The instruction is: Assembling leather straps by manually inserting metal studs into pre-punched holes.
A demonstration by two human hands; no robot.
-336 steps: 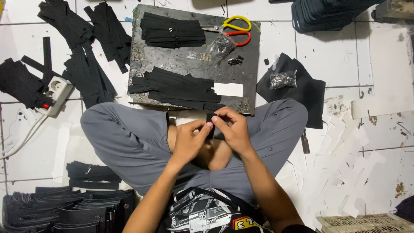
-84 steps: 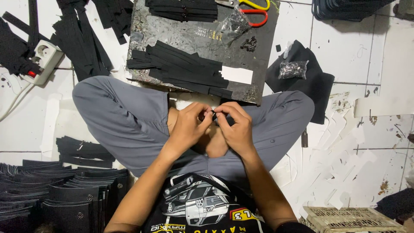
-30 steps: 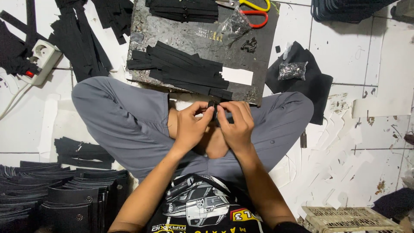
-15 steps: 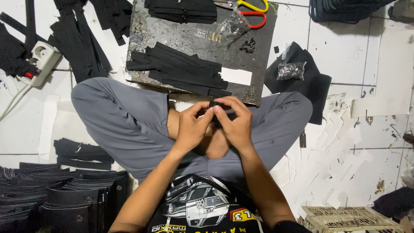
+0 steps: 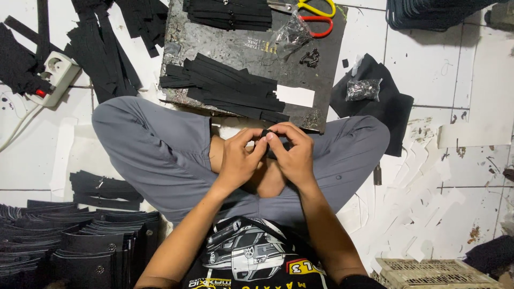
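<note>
clear plastic packet [image 5: 292, 36] beside yellow-and-red scissors [image 5: 316, 12], white label [image 5: 295, 96] below

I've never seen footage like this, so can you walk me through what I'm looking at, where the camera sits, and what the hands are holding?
There is no machine here. A person sits cross-legged on a white tiled floor, and the single camera is worn on their head, looking straight down at their lap.

The left hand and right hand meet over the lap, pinching a small black piece between the fingertips; it is too small to tell more.

In front of the knees lies a dark work board with stacks of black strips, yellow and red scissors and a small clear bag. A white power strip lies to the left, and piles of black material sit at lower left.
</note>
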